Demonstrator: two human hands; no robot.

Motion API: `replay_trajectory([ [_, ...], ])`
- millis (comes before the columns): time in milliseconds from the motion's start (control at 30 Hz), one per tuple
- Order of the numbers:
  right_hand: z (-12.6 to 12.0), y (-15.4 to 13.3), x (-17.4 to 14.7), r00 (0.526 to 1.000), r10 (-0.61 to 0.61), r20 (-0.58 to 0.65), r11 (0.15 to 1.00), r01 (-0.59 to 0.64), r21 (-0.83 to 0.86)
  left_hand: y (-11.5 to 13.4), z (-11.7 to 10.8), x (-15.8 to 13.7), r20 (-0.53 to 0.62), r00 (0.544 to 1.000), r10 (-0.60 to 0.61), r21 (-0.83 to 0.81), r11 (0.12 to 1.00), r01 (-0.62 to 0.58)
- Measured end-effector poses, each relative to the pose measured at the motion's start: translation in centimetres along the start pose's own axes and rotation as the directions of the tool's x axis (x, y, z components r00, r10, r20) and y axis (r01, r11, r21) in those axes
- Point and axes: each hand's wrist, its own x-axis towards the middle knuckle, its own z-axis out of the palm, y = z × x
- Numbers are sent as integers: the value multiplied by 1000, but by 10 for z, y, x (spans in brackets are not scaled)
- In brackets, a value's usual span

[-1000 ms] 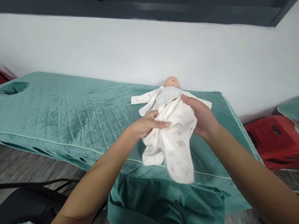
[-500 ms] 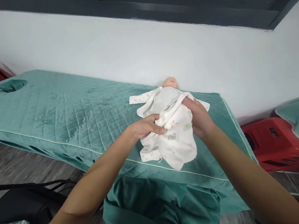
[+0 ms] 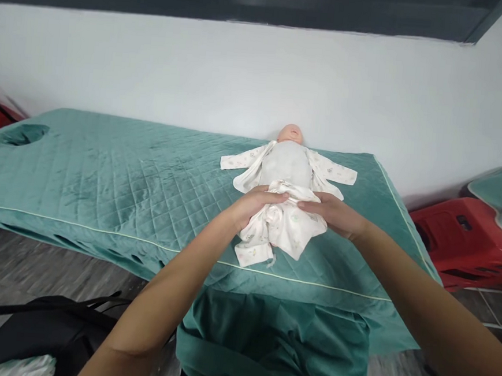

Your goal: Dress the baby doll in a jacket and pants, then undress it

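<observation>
A baby doll lies on its back, head toward the wall, its grey-white torso bare between the spread halves of a white printed baby jacket. White printed baby pants are bunched over its lower body, one cuffed leg pointing toward the bed's near edge. My left hand is closed on the left side of the waistband, thumb on top. Opposite it, my right hand grips the right side, thumb also over the cloth. The fingers underneath and the doll's legs are mostly hidden.
The doll rests near the right end of a green quilted massage bed with a face hole at far left. A red plastic stool stands at right. Black chair-like furniture is at lower left. A white wall runs behind.
The raised pants cloth has come down over the doll's lower body. My right hand moved down and inward, my left slightly up, uncovering the torso and the jacket's right half.
</observation>
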Motion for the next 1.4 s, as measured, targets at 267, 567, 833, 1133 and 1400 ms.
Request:
replay_trajectory([
  [267, 12, 66, -21, 977, 122, -177, 982, -92, 165, -9, 22, 19, -68, 997, -41, 894, 441, 79],
  [567, 22, 105, -19, 872, -256, -418, 867, 16, -497, -26, 36, 23, 38, 988, -152, 990, 142, -16],
  [833, 29, 120, -19, 714, -410, -567, 898, 209, -387, -23, 25, 8, 56, 987, -149, 660, 747, 75],
  [1133, 8, 101, 17, 569, -518, -639, 855, 311, -416, -1, -1, 19, 179, 968, -178, 203, 969, 141],
  [1400, -20, 90, 49, 569, -556, -606, 827, 306, -471, 18, -6, 62, 96, 958, 272, 579, 767, -276],
])
